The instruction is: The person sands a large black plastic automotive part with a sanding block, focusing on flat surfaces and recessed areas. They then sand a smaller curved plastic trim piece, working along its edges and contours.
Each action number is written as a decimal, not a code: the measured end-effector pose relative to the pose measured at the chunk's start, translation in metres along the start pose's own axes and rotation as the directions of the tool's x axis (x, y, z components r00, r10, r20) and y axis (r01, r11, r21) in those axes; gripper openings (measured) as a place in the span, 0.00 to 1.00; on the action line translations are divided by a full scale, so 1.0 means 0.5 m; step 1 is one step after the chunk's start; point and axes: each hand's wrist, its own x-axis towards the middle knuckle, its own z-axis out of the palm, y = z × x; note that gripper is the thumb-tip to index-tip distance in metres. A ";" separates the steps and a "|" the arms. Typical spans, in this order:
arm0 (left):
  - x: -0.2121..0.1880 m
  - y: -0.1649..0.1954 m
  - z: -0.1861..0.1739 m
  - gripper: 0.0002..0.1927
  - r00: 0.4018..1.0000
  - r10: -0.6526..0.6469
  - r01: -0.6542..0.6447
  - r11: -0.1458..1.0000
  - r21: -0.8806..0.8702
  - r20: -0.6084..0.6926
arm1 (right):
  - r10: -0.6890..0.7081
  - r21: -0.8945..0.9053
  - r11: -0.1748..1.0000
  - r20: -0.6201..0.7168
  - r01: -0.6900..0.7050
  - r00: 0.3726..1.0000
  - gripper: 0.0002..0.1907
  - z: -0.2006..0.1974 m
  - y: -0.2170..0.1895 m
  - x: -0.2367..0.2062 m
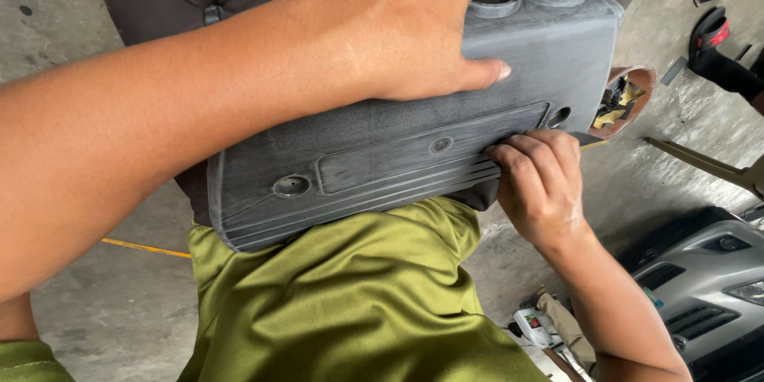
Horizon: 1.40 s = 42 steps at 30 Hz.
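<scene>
A grey, scuffed plastic cover panel (414, 143) with ribs, a recessed rectangle and round holes rests on my lap, over green trousers (350, 302). My left hand (406, 24) lies on its upper part, fingers curled over the far edge and thumb flat on the surface, holding it steady. My right hand (541, 187) is at the panel's lower right edge with its fingertips pressed on the ribbed strip. A thin dark sheet (587, 140) sticks out from under those fingers; most of it is hidden.
A brown bowl-like container (633, 95) with yellowish scraps sits behind the panel's right end. A grey car bumper (700, 286) lies at the lower right. A small white object (533, 326) and rags are on the concrete floor (119, 310), which has a yellow line (143, 248).
</scene>
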 end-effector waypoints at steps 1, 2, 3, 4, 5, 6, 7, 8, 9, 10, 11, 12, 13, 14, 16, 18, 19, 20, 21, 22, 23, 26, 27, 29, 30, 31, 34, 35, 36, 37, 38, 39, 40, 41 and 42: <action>0.000 0.000 0.000 0.44 1.000 -0.017 0.017 1.000 -0.014 0.008 | -0.006 -0.009 1.000 0.003 0.006 1.000 0.16 0.001 -0.001 -0.001; 0.001 0.000 0.000 0.45 0.999 -0.031 0.032 0.999 -0.025 0.015 | -0.012 -0.022 1.000 0.004 0.012 1.000 0.16 0.001 -0.002 -0.002; 0.001 0.000 0.000 0.45 0.999 -0.030 0.030 0.999 -0.028 0.015 | -0.011 -0.036 0.999 0.008 0.011 1.000 0.16 0.001 -0.002 -0.003; 0.001 -0.001 -0.001 0.45 0.999 -0.029 0.030 0.999 -0.030 0.017 | -0.008 -0.048 0.999 0.013 0.009 1.000 0.16 0.001 -0.002 -0.004; 0.000 -0.001 -0.001 0.46 0.999 -0.030 0.031 0.999 -0.036 0.022 | -0.006 -0.056 0.998 0.021 0.007 1.000 0.17 0.001 -0.001 -0.006; -0.001 -0.001 -0.001 0.44 1.000 -0.015 0.016 0.999 -0.034 0.013 | -0.002 -0.058 0.998 0.013 0.002 1.000 0.17 0.002 0.000 -0.007; -0.001 -0.002 -0.002 0.43 1.000 -0.001 0.001 1.000 -0.029 -0.002 | -0.001 -0.061 0.998 0.002 0.001 1.000 0.16 0.004 0.001 -0.008; -0.002 -0.003 -0.002 0.42 1.000 0.015 -0.016 1.000 -0.022 -0.018 | -0.001 -0.068 0.998 -0.012 0.000 1.000 0.16 0.008 0.002 -0.010; -0.002 -0.004 -0.003 0.43 1.000 0.000 0.000 0.999 -0.035 -0.006 | -0.023 -0.065 0.998 -0.038 0.020 0.999 0.16 0.012 0.003 -0.012; -0.002 -0.005 -0.003 0.43 1.000 -0.017 0.017 0.999 -0.050 0.005 | -0.046 -0.063 0.997 -0.064 0.042 0.997 0.15 0.016 0.005 -0.013; -0.003 -0.006 -0.003 0.44 0.999 -0.038 0.039 0.997 -0.065 0.019 | -0.070 -0.056 0.996 -0.088 0.066 0.994 0.14 0.020 0.006 -0.015; -0.003 -0.007 -0.003 0.43 1.000 -0.028 0.028 0.997 -0.067 0.005 | -0.081 -0.056 0.996 -0.086 0.076 0.993 0.15 0.023 0.009 -0.018; -0.003 -0.008 -0.004 0.42 1.000 -0.018 0.017 0.998 -0.065 -0.008 | -0.090 -0.054 0.995 -0.087 0.085 0.992 0.15 0.024 0.011 -0.020; -0.003 -0.009 -0.004 0.42 1.000 -0.007 0.006 0.998 -0.062 -0.019 | -0.096 -0.052 0.994 -0.089 0.092 0.991 0.16 0.025 0.013 -0.022; -0.004 -0.009 -0.004 0.42 1.000 -0.021 0.021 0.997 -0.076 -0.007 | -0.085 -0.040 0.996 -0.075 0.082 0.993 0.16 0.022 0.015 -0.025; -0.004 -0.009 -0.006 0.42 1.000 -0.027 0.028 0.996 -0.086 0.009 | -0.080 -0.028 0.997 -0.051 0.078 0.996 0.17 0.015 0.016 -0.025; -0.004 -0.009 -0.006 0.42 0.999 -0.030 0.032 0.995 -0.091 0.019 | -0.082 -0.018 0.997 -0.033 0.081 0.996 0.17 0.012 0.014 -0.023; -0.005 -0.009 -0.007 0.42 0.999 -0.039 0.041 0.995 -0.094 0.028 | -0.088 -0.004 0.996 -0.017 0.088 0.996 0.18 0.009 0.013 -0.020; -0.005 -0.010 -0.008 0.42 0.999 -0.032 0.033 0.996 -0.089 0.009 | -0.079 -0.002 0.997 0.002 0.079 0.997 0.18 0.006 0.010 -0.016; -0.006 -0.010 -0.009 0.42 1.000 -0.021 0.020 0.996 -0.082 -0.009 | -0.065 -0.003 0.998 0.022 0.065 0.998 0.18 0.003 0.008 -0.012; -0.006 -0.011 -0.009 0.42 0.999 -0.009 0.007 0.998 -0.069 -0.032 | -0.053 -0.007 0.999 0.034 0.053 0.998 0.18 0.001 0.005 -0.008; -0.004 -0.013 -0.008 0.42 1.000 -0.005 0.003 0.999 -0.051 -0.027 | 0.027 0.023 0.999 0.024 -0.028 0.999 0.16 -0.002 -0.005 0.000; -0.004 -0.013 -0.007 0.42 1.000 -0.006 0.004 0.998 -0.066 -0.020 | 0.047 0.019 0.999 0.019 -0.047 0.999 0.16 -0.002 -0.008 0.000; -0.002 -0.016 -0.004 0.42 1.000 -0.016 0.015 0.996 -0.092 -0.011 | 0.078 0.014 0.997 0.006 -0.078 0.997 0.16 0.002 -0.014 -0.002; -0.001 -0.016 -0.002 0.42 1.000 -0.012 0.011 0.996 -0.087 -0.012 | 0.092 -0.002 0.996 0.003 -0.092 0.996 0.16 0.005 -0.017 -0.005; 0.000 -0.017 0.000 0.42 1.000 -0.010 0.009 0.997 -0.081 -0.012 | 0.105 -0.017 0.994 -0.002 -0.105 0.994 0.16 0.008 -0.019 -0.008; 0.001 -0.020 0.003 0.43 0.999 0.010 -0.013 0.999 -0.052 -0.044 | 0.099 -0.113 0.988 -0.061 -0.106 0.993 0.14 0.016 -0.022 -0.014; 0.001 -0.021 0.003 0.43 0.998 0.019 -0.021 0.999 -0.043 -0.060 | 0.087 -0.154 0.983 -0.086 -0.100 0.993 0.14 0.019 -0.024 -0.014; 0.000 -0.021 0.003 0.42 0.999 0.013 -0.015 0.999 -0.049 -0.041 | 0.103 -0.139 0.984 -0.084 -0.114 0.991 0.13 0.021 -0.025 -0.012; 0.000 -0.022 0.002 0.41 1.000 0.009 -0.010 0.998 -0.056 -0.022 | 0.120 -0.125 0.984 -0.080 -0.130 0.989 0.12 0.024 -0.029 -0.010; -0.001 -0.023 0.001 0.40 1.000 0.006 -0.007 0.998 -0.061 -0.006 | 0.136 -0.113 0.983 -0.080 -0.145 0.987 0.11 0.027 -0.034 -0.007; -0.001 -0.023 -0.001 0.41 1.000 -0.002 0.002 0.998 -0.068 0.002 | 0.144 -0.102 0.983 -0.082 -0.152 0.986 0.12 0.029 -0.040 -0.004; -0.001 -0.023 -0.003 0.41 1.000 -0.011 0.012 0.997 -0.075 0.011 | 0.151 -0.091 0.983 -0.083 -0.158 0.985 0.12 0.033 -0.048 0.000; -0.002 -0.023 -0.004 0.42 1.000 -0.021 0.023 0.996 -0.083 0.022 | 0.159 -0.078 0.983 -0.084 -0.165 0.984 0.13 0.036 -0.056 0.003; -0.003 -0.023 -0.006 0.42 1.000 -0.012 0.012 0.996 -0.083 -0.001 | 0.159 -0.072 0.984 -0.085 -0.165 0.984 0.13 0.040 -0.064 0.005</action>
